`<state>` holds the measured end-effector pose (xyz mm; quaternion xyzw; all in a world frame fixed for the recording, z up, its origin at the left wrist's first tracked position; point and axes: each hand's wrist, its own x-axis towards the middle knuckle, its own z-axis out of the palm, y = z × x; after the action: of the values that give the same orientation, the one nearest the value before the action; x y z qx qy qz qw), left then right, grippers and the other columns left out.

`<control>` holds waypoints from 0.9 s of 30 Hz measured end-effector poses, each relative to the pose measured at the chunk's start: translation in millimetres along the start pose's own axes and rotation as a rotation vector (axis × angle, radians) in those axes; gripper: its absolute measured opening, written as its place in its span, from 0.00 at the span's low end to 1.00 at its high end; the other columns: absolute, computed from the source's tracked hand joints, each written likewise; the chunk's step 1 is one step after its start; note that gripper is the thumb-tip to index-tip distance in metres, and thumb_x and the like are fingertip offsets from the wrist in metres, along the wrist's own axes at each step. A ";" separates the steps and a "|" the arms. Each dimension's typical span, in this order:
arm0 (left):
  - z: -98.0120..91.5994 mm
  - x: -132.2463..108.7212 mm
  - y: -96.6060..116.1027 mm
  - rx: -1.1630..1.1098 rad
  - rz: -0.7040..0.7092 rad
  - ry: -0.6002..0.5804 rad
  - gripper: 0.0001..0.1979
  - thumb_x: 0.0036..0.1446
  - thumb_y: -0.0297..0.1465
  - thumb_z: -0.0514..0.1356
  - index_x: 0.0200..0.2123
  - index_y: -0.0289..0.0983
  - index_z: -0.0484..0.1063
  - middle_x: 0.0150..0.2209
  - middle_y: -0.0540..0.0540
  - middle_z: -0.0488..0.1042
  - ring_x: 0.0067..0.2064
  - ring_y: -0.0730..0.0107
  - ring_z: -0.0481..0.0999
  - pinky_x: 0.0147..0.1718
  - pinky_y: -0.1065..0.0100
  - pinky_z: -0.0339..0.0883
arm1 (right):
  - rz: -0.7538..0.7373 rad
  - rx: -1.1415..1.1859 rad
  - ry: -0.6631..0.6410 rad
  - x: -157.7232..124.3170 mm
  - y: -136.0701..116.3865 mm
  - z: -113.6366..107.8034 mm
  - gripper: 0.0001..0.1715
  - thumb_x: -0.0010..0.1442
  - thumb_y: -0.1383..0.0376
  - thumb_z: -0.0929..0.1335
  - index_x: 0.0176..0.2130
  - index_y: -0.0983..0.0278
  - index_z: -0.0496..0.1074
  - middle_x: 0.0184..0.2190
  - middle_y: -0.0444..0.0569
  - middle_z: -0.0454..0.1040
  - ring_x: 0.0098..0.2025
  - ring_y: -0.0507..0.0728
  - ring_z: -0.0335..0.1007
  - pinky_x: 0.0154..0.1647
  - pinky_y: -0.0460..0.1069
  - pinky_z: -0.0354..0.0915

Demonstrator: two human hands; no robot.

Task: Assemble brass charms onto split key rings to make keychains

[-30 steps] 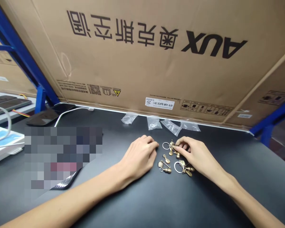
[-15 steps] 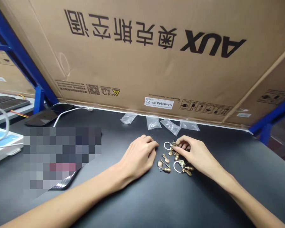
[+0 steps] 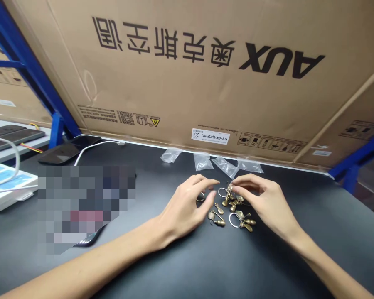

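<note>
My right hand (image 3: 264,199) pinches the top of a keychain (image 3: 226,200) with brass-coloured charms and a silver split ring, between thumb and forefinger. To its left my left hand (image 3: 190,203) is open, thumb and forefinger apart with nothing between the tips. A silver ring (image 3: 200,197) shows partly behind the left thumb; the rest is hidden. Nearer to me lies a second keychain (image 3: 234,220), its charms fanned to the right. Beside it are loose brass charms: a spoon-shaped one (image 3: 219,209), a flat shield-like one (image 3: 211,216) and a gourd-shaped one (image 3: 220,223).
Several small clear plastic bags (image 3: 203,161) lie along the black table's far edge, against a large cardboard box (image 3: 174,87). A dark phone (image 3: 65,151), a white cable (image 3: 90,147) and a pixelated patch are on the left. Blue metal posts (image 3: 349,174) flank the box.
My left hand has opened, its thumb and forefinger spreading towards the keychain, and the ring behind it has come into view. My right hand has lifted slightly, still pinching. The view has shifted slightly.
</note>
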<state>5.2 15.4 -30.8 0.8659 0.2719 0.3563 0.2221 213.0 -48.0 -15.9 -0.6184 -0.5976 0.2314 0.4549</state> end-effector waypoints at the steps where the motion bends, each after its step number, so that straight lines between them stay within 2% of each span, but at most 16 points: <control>1: -0.2 0.1 2.9 -0.039 -0.012 0.004 0.13 0.65 0.32 0.56 0.51 0.39 0.74 0.43 0.45 0.77 0.43 0.66 0.75 0.46 0.64 0.70 | -0.006 0.010 -0.010 -2.3 -2.4 1.8 0.10 0.59 0.57 0.72 0.36 0.61 0.78 0.36 0.48 0.81 0.38 0.59 0.79 0.42 0.51 0.72; 4: -0.5 0.1 9.7 -0.123 -0.048 -0.016 0.10 0.62 0.33 0.60 0.46 0.39 0.76 0.40 0.47 0.78 0.41 0.67 0.76 0.43 0.66 0.70 | -0.014 0.046 -0.055 -9.1 -9.0 7.7 0.09 0.58 0.57 0.73 0.35 0.60 0.78 0.34 0.45 0.81 0.37 0.57 0.79 0.41 0.49 0.72; 8: -1.1 1.1 9.7 -0.138 -0.074 -0.010 0.07 0.63 0.29 0.58 0.36 0.37 0.76 0.35 0.49 0.78 0.36 0.71 0.75 0.39 0.69 0.68 | -0.008 0.064 -0.101 -12.5 -12.8 10.3 0.10 0.59 0.56 0.72 0.36 0.60 0.79 0.35 0.45 0.81 0.37 0.57 0.78 0.41 0.49 0.72; 10: -1.6 2.7 5.1 -0.092 -0.095 0.010 0.07 0.63 0.29 0.58 0.37 0.37 0.76 0.35 0.49 0.78 0.36 0.71 0.74 0.39 0.68 0.68 | -0.011 0.001 -0.070 -10.4 -11.1 7.1 0.11 0.61 0.56 0.70 0.37 0.59 0.79 0.37 0.46 0.82 0.38 0.58 0.78 0.42 0.50 0.71; 13: -2.5 5.9 -4.6 -0.004 -0.114 0.023 0.08 0.64 0.29 0.57 0.41 0.39 0.78 0.38 0.49 0.78 0.39 0.68 0.75 0.41 0.66 0.68 | -0.044 -0.229 0.003 -4.1 -3.8 -1.1 0.11 0.64 0.58 0.67 0.37 0.58 0.79 0.38 0.45 0.82 0.40 0.59 0.78 0.44 0.52 0.69; 17: -3.3 7.7 -13.5 0.163 -0.123 -0.055 0.11 0.65 0.28 0.55 0.41 0.38 0.79 0.38 0.46 0.78 0.40 0.64 0.72 0.42 0.63 0.68 | -0.069 -0.513 -0.047 3.0 10.3 -6.1 0.10 0.64 0.58 0.67 0.39 0.57 0.79 0.38 0.45 0.80 0.41 0.60 0.75 0.44 0.54 0.67; 21: -2.5 5.6 -14.9 0.260 -0.131 -0.137 0.14 0.65 0.28 0.54 0.39 0.38 0.80 0.37 0.44 0.77 0.40 0.62 0.69 0.41 0.61 0.69 | -0.054 -0.552 -0.100 3.8 18.9 -1.0 0.10 0.60 0.56 0.70 0.38 0.57 0.78 0.33 0.46 0.79 0.38 0.61 0.73 0.39 0.55 0.66; 27: 0.6 3.8 -15.6 0.275 -0.156 -0.158 0.15 0.63 0.25 0.53 0.41 0.38 0.80 0.38 0.43 0.76 0.41 0.60 0.70 0.40 0.59 0.69 | -0.065 -0.514 -0.136 3.3 19.0 -2.3 0.09 0.64 0.58 0.67 0.38 0.57 0.77 0.36 0.46 0.79 0.41 0.61 0.73 0.42 0.54 0.66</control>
<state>3.1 29.5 -38.3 0.8898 0.3662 0.2280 0.1490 225.6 -43.1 -29.9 -0.6770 -0.6857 0.0983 0.2487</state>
